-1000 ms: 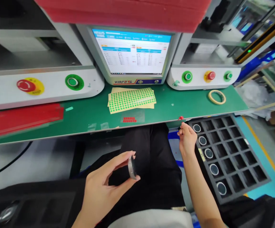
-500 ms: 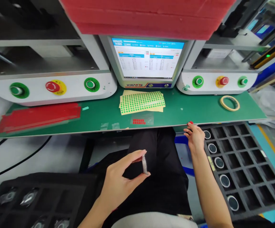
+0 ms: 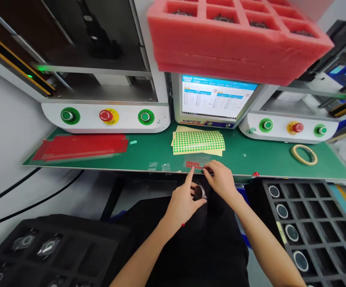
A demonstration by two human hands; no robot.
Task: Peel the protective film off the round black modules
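Observation:
My left hand (image 3: 182,203) holds a small round part (image 3: 200,192) with a dark face and pale rim, just below the table edge. Its index finger stretches up to a clear sheet of small red stickers (image 3: 192,164). At the right end of that sheet, my right hand (image 3: 219,179) has thumb and forefinger pinched together. Anything between those fingertips is too small to make out. Behind the stickers lie pale sheets of green dots (image 3: 198,142) on the green table (image 3: 149,153).
Red strips (image 3: 83,146) lie at left, a tape roll (image 3: 304,154) at right. A small red piece (image 3: 256,174) sits on the front edge. Black trays with round parts flank me, left (image 3: 80,229) and right (image 3: 306,205). Red foam (image 3: 235,52) stands above the monitor (image 3: 217,99).
My right hand has left the red piece at the table edge and come left to the sticker sheet. My left hand has risen to the sheet, still holding the round part. The view has shifted.

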